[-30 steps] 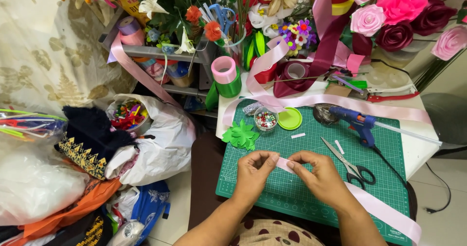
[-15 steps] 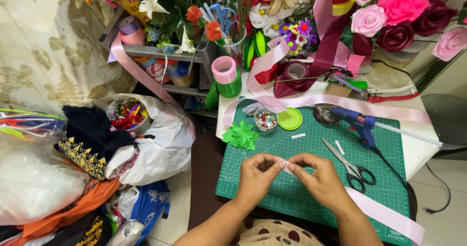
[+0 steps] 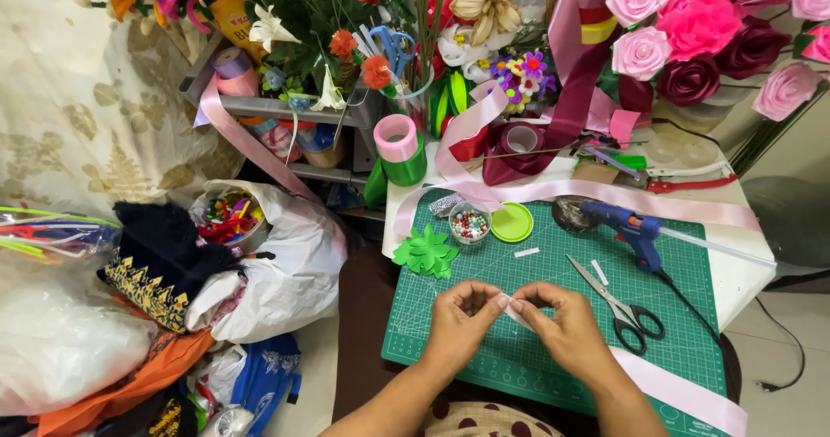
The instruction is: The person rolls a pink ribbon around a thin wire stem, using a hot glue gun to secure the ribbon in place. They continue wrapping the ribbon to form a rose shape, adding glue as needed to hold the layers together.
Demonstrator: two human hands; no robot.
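Low in the frame's centre, our left hand (image 3: 460, 323) and right hand (image 3: 566, 326) both pinch the pale pink ribbon (image 3: 666, 383) over the green cutting mat (image 3: 553, 264), scissors (image 3: 618, 307) just right.

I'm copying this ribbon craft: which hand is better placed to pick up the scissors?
Probably the right hand. The scissors lie just to its right on the green mat. The left hand is farther away, and both hands pinch the pink ribbon.

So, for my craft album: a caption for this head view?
Both hands, left and right, pinch a pink ribbon over a green cutting mat, scissors alongside.
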